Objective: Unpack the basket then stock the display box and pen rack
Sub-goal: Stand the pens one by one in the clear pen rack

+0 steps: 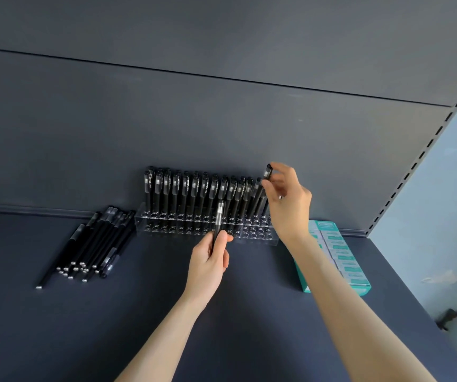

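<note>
A clear acrylic pen rack (pixel 260 238) stands against the shelf's back wall, its rear rows filled with several upright black pens (pixel 194 191). My right hand (pixel 288 199) pinches the cap end of a black pen (pixel 267 172) at the rack's right end, its lower part hidden behind my fingers. My left hand (pixel 208 266) grips another black pen (pixel 218 219) upright in front of the rack's middle. A loose pile of black pens (pixel 92 246) lies on the shelf to the left. A teal display box (pixel 340 257) sits right of the rack, partly behind my right forearm.
The dark shelf board (pixel 56 326) stretches toward me in front of the rack. A slotted upright (pixel 425 150) and a pale blue wall (pixel 447 205) bound the shelf on the right. A dark bracket (pixel 454 315) shows low on that wall. No basket is in view.
</note>
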